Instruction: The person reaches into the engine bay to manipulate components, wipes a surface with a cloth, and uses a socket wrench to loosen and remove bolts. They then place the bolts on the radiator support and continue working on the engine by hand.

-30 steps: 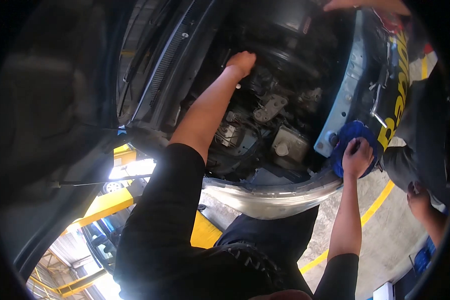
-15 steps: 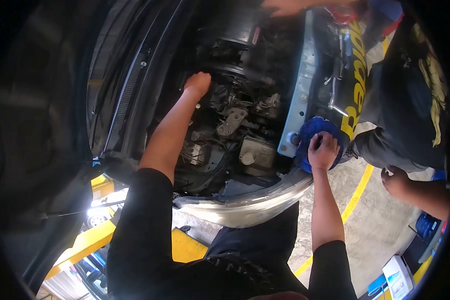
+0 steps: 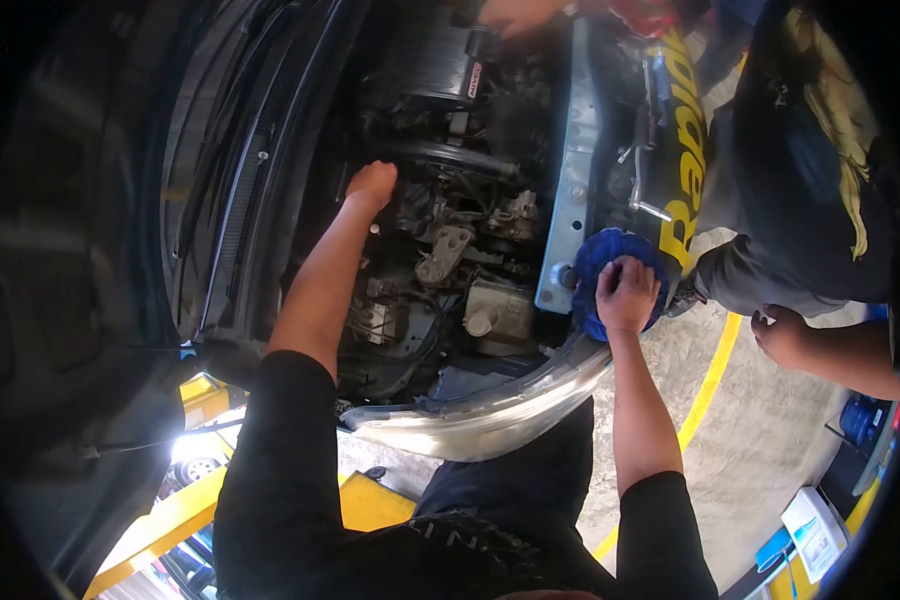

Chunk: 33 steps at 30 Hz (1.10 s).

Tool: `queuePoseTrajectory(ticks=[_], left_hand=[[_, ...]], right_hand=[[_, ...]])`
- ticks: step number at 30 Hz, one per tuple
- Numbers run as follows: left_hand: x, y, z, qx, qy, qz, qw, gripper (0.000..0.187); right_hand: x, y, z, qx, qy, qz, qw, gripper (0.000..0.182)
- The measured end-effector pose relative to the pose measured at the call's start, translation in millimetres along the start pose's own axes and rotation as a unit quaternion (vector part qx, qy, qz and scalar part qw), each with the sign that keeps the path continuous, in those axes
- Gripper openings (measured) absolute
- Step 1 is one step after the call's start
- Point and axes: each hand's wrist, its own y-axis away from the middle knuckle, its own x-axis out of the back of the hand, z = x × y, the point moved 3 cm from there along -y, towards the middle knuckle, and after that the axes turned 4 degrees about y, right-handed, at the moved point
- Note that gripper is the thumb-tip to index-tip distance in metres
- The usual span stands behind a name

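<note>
- The blue cloth (image 3: pixel 589 278) lies bunched at the front corner of the open engine bay, beside the end of the pale blue crossbar (image 3: pixel 572 170) and just above the headlight (image 3: pixel 480 430).
- The right hand (image 3: pixel 628 293) rests on top of the cloth, fingers partly curled; I can't tell whether they grip it.
- The left hand (image 3: pixel 373 184) reaches deep among the engine parts and looks curled up narrow, but its fingertips are hidden, so I can't tell whether it holds anything.
- Nearer the headlight sits a tan reservoir (image 3: pixel 499 314) with a round cap.
- Beyond the crossbar, a dark cover (image 3: pixel 682 185) with yellow lettering has a metal tool (image 3: pixel 647 209) lying on it.
- Another person's hand (image 3: pixel 785 338) hangs over the floor (image 3: pixel 670 440), fingers bent; a blurred hand (image 3: pixel 522 14) reaches in at the bay's far end.
</note>
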Motion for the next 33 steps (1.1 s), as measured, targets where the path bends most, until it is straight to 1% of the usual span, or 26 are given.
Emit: queuePoseTrajectory(ticks=[3, 5, 9, 11, 12, 14, 15, 17, 21, 24, 26, 27, 29, 30, 32, 33], left_hand=[[-2.0, -0.4, -1.8, -0.022, -0.015, -0.003, 1.000, 0.021], [2.4, 2.4, -2.7, -0.002, 0.015, -0.011, 1.000, 0.019], [0.5, 0.4, -6.6, 0.004, 0.032, -0.009, 0.999, 0.020], [-6.3, -4.6, -8.1, -0.024, 0.014, -0.011, 1.000, 0.021], [-5.3, -4.4, -7.5, -0.025, 0.015, -0.011, 1.000, 0.021], [-3.9, -4.2, -3.4, -0.067, -0.016, -0.009, 0.998, 0.024], [0.7, -1.8, -1.5, -0.067, -0.016, -0.010, 0.998, 0.024], [10.6, 4.1, -1.5, -0.038, -0.027, -0.008, 0.999, 0.024], [-3.1, -7.1, -11.1, -0.021, -0.009, -0.033, 0.999, 0.024], [-3.7, -5.1, -8.0, -0.046, -0.033, -0.011, 0.998, 0.023], [-10.1, -6.8, -9.9, -0.083, -0.003, 0.021, 0.996, 0.021], [-4.2, -3.6, -7.1, -0.084, -0.003, 0.021, 0.996, 0.021], [6.4, 1.8, -5.3, -0.035, 0.000, -0.001, 0.999, 0.021], [8.6, 2.7, -3.8, -0.035, -0.001, -0.002, 0.999, 0.021], [13.6, 2.9, -5.3, 0.004, 0.047, -0.014, 0.999, 0.022], [4.4, -3.9, -9.5, 0.007, 0.044, -0.011, 0.999, 0.022]], right_hand=[[-0.9, 0.6, 0.3, 0.003, 0.007, -0.002, 1.000, 0.011], [-0.3, 0.2, -0.3, 0.004, 0.014, -0.002, 1.000, 0.011], [-1.1, 0.3, -0.1, 0.002, 0.014, -0.012, 1.000, 0.012], [-1.6, 0.2, 0.5, 0.007, 0.005, 0.002, 1.000, 0.012], [-1.4, 0.0, 0.1, 0.008, 0.006, 0.003, 1.000, 0.012], [-1.0, 0.4, 0.0, 0.007, 0.009, 0.003, 1.000, 0.012], [-0.5, 0.7, 0.2, 0.006, 0.009, 0.002, 1.000, 0.012], [-0.4, 1.1, -0.4, 0.002, 0.012, -0.004, 1.000, 0.012], [-1.2, 0.7, -0.5, -0.001, 0.010, -0.015, 1.000, 0.012], [0.1, 0.6, -0.5, -0.001, 0.014, -0.010, 1.000, 0.012], [0.6, 0.2, -1.4, 0.002, 0.004, -0.006, 1.000, 0.012], [-0.2, -0.1, -1.0, 0.001, 0.004, -0.006, 1.000, 0.012], [-1.6, 1.7, 0.3, 0.003, 0.000, 0.000, 1.000, 0.012], [-1.2, 1.8, 0.7, 0.003, 0.000, -0.002, 1.000, 0.012], [-0.8, 0.8, -0.4, -0.004, -0.001, -0.017, 1.000, 0.012], [-1.9, 1.4, -0.8, -0.003, -0.003, -0.018, 1.000, 0.012]])
